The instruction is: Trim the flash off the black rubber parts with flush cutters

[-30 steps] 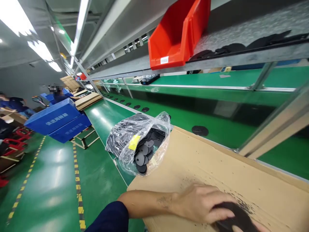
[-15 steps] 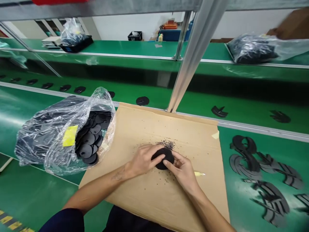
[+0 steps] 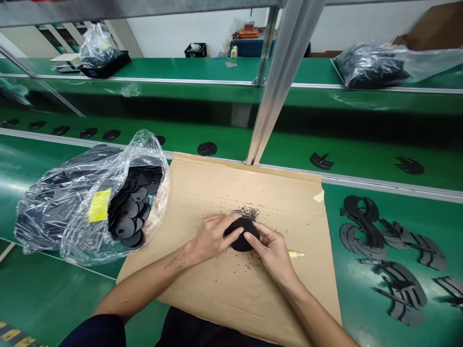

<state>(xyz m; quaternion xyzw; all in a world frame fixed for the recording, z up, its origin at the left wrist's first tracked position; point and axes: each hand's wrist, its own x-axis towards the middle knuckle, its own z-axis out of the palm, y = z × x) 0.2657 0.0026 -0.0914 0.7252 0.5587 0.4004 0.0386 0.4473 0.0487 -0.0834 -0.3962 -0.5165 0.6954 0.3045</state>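
One black disc [image 3: 241,234], two hands' fingers [image 3: 233,234]

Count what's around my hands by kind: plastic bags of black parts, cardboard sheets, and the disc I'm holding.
Plastic bags of black parts: 3
Cardboard sheet: 1
Black disc held by both hands: 1
Total: 5

Disc [image 3: 241,234] on cardboard [image 3: 231,289], bag [image 3: 90,202] left.

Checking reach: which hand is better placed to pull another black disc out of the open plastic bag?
Left. The left hand is on the side of the plastic bag, whose open mouth faces it; the right hand sits farther away, across the black disc both hold.
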